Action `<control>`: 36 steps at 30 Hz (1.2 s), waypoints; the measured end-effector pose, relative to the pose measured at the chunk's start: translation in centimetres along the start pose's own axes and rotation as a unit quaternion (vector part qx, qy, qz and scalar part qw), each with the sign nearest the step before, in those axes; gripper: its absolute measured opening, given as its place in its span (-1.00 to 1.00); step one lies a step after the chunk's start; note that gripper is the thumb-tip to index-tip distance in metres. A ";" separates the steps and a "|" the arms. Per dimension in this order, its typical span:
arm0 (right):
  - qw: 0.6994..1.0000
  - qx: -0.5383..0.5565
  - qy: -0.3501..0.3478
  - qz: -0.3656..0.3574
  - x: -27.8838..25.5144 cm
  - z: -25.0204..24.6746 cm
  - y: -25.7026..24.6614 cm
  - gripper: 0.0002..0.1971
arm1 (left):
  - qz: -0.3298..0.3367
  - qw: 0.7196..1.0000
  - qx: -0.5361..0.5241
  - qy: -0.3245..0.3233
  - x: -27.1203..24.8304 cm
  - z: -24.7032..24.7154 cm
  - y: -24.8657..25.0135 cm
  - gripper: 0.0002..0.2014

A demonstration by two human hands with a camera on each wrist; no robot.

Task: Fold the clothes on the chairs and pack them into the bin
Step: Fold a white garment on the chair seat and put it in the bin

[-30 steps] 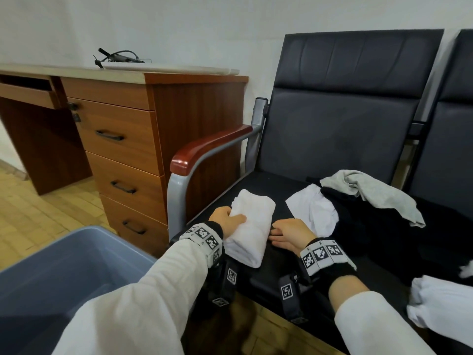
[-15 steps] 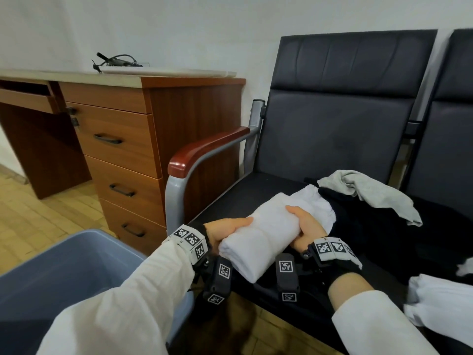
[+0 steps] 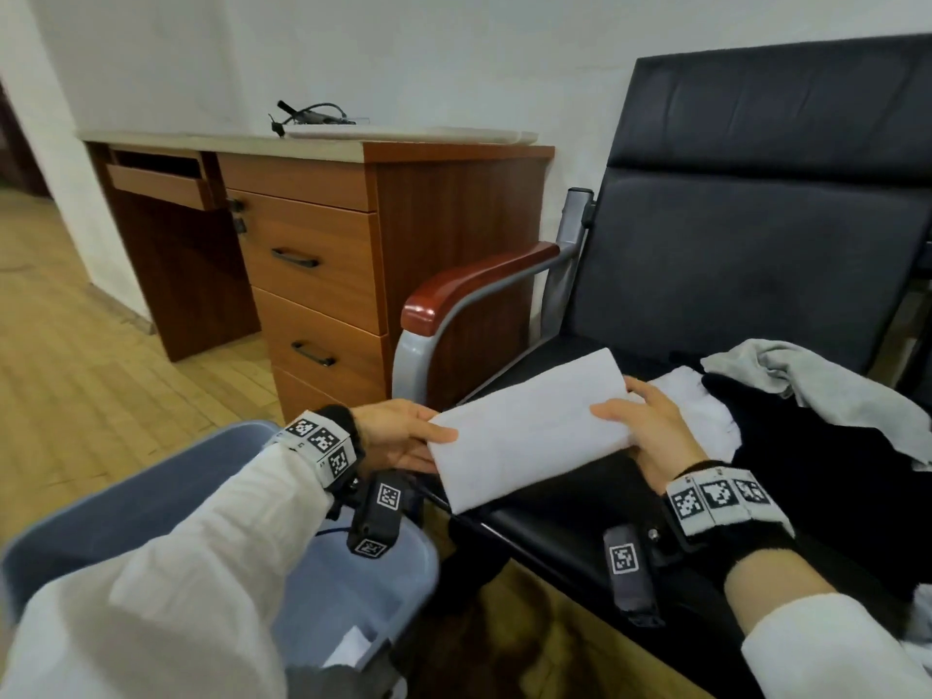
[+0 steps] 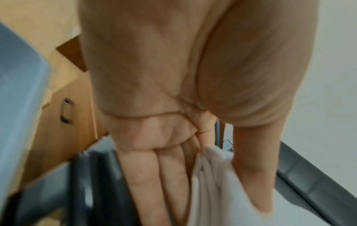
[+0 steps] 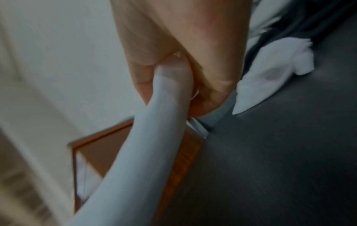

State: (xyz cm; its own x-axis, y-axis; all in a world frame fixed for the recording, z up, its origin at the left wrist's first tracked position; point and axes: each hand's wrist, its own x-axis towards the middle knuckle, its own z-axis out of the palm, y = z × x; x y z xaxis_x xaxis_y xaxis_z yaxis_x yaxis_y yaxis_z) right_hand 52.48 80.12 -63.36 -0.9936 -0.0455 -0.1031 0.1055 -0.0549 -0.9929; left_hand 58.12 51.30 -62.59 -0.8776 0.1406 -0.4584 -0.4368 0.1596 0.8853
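A folded white garment (image 3: 529,426) is lifted off the black chair seat (image 3: 565,527), held between both hands. My left hand (image 3: 403,436) pinches its left end, thumb on top and fingers beneath, as the left wrist view shows (image 4: 214,175). My right hand (image 3: 640,426) grips the right end, thumb over the fold (image 5: 170,94). The grey-blue bin (image 3: 353,587) stands on the floor at lower left, under my left arm. A grey garment (image 3: 807,380), black clothes (image 3: 827,476) and another white piece (image 3: 701,411) lie loose on the seat to the right.
A chair armrest (image 3: 474,285) with a red-brown top rises between the seat and a wooden drawer cabinet (image 3: 323,254). Cables (image 3: 307,116) lie on the cabinet top. Wood floor (image 3: 91,355) spreads to the left. A second chair's edge shows at far right.
Both hands took hold of the folded white garment and lifted it off the seat, carrying it leftward. The view has swung left, bringing the bin nearer underneath.
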 end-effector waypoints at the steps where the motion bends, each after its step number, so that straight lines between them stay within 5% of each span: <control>1: 0.998 -0.054 -0.029 -0.009 -0.4 1.2 0.0 -0.36 | -0.003 1.000 -0.008 0.012 -1.0 -1.3 -0.8 -0.52; 7: 0.920 -0.340 -0.185 -0.057 -3.4 10.9 2.3 -0.42 | -0.070 0.994 -0.022 0.080 -4.8 -9.6 -9.2 -0.24; 12: 0.849 -0.465 -0.231 -0.092 -5.1 18.6 6.7 -0.64 | -0.151 0.978 -0.038 0.140 -6.3 -12.0 -16.0 -0.88; 18: 0.771 -0.570 -0.270 -0.083 -4.4 24.7 12.4 -0.91 | -0.226 0.953 -0.059 0.191 -5.8 -12.5 -23.4 -0.92; 21: 0.754 -0.584 -0.302 -0.005 -3.0 27.1 15.1 -0.82 | -0.277 0.937 -0.017 0.212 -5.4 -12.2 -25.4 -0.87; 27: 0.708 -0.610 -0.340 0.106 -0.8 29.2 20.9 -0.58 | -0.337 0.916 0.147 0.160 -3.4 -12.9 -29.8 -0.77; 29: 0.672 -0.652 -0.339 0.096 0.9 29.8 24.2 -0.52 | -0.355 0.906 0.202 0.109 -2.8 -12.6 -30.9 -0.64; 32: 0.577 -0.724 -0.373 0.063 2.7 30.2 26.9 -0.25 | -0.376 0.879 0.288 0.054 -1.7 -12.1 -32.4 -0.72; 36: 0.545 -0.751 -0.371 0.044 -1.2 30.5 21.5 -0.49 | -0.412 0.853 0.321 -0.005 -0.6 -12.1 -34.7 -0.83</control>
State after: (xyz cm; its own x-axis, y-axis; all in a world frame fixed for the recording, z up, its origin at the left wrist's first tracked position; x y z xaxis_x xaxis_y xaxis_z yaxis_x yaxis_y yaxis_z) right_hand 57.18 48.54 -82.82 -0.6392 -0.4034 -0.6548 -0.5530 0.8328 0.0268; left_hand 71.36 33.83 -92.07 -0.3211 -0.2706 -0.9075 -0.7037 0.7095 0.0374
